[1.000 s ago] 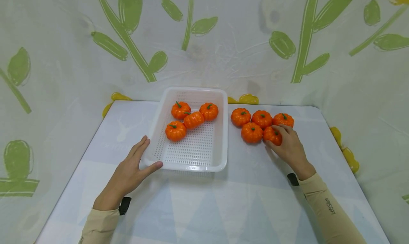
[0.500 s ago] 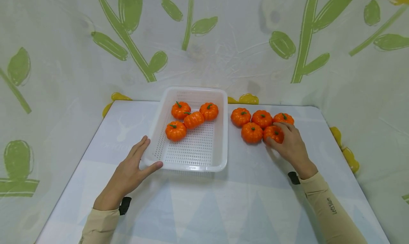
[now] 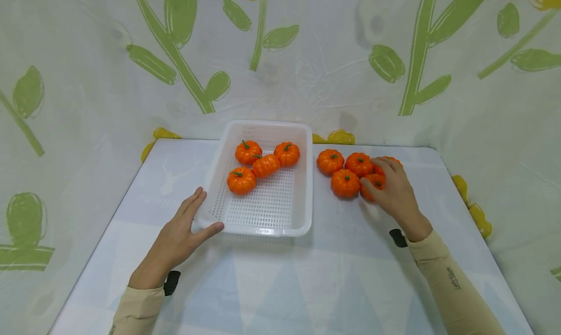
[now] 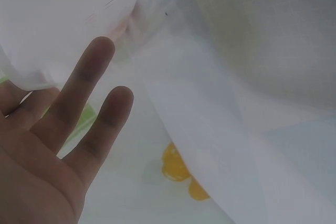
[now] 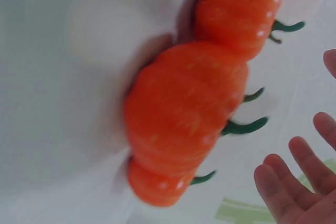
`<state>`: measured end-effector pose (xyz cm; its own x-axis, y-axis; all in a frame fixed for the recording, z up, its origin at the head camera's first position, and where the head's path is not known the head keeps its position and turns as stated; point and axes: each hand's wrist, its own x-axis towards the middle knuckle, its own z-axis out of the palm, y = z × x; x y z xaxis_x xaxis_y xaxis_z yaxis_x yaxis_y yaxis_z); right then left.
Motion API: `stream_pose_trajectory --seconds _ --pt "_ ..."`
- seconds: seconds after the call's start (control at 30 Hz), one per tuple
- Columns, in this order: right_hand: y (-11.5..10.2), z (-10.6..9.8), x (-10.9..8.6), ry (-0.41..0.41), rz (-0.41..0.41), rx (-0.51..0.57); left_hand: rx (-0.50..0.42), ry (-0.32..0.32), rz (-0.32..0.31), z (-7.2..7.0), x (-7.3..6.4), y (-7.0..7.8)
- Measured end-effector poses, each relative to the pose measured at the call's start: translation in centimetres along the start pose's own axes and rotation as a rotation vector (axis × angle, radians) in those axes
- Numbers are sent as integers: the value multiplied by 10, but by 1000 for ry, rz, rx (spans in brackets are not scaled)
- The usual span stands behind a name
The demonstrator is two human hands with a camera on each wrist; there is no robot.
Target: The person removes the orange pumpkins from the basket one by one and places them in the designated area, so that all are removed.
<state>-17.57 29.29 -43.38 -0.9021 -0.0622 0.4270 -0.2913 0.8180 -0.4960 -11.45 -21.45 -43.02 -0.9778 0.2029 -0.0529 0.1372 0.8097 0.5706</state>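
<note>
A white plastic basket (image 3: pixel 263 231) with a perforated bottom holds several small orange pumpkins, one of them tipped over (image 3: pixel 266 165). My left hand (image 3: pixel 175 240) rests against its near left corner, fingers spread and straight, thumb on the front rim. Right of the basket, more orange pumpkins (image 3: pixel 345 183) with green stems stand in two rows on the table. My right hand (image 3: pixel 396 194) hovers over the right end of these rows, partly covering the front right pumpkin (image 3: pixel 378 181) and the back right one. In the right wrist view, its fingers (image 5: pixel 310 166) are extended, apart from the pumpkins.
A pale table (image 3: pixel 271 286) with light blue triangles carries everything. Close behind its back edge hangs a whitish sheet (image 3: pixel 324 82) printed with green leaves and yellow flowers, which also surrounds the table's sides.
My right hand has let go of the front right pumpkin and shifted slightly back over the rows. That pumpkin stays in its row. My left hand and the basket have not moved.
</note>
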Motion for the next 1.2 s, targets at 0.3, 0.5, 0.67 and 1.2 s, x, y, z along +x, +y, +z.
stream_pose_trajectory --seconds 0.3,0.5,0.67,1.2 --pt "-20 7 16 -70 -3 16 0 0 -1 2 1 -1" --pt "-38 10 34 -148 -43 39 6 0 -5 1 1 -1" --pt "-56 11 53 -204 -136 41 5 6 2 0 0 -1" --pt "-96 53 123 -340 -250 63 -8 6 9 1 -1 -3"
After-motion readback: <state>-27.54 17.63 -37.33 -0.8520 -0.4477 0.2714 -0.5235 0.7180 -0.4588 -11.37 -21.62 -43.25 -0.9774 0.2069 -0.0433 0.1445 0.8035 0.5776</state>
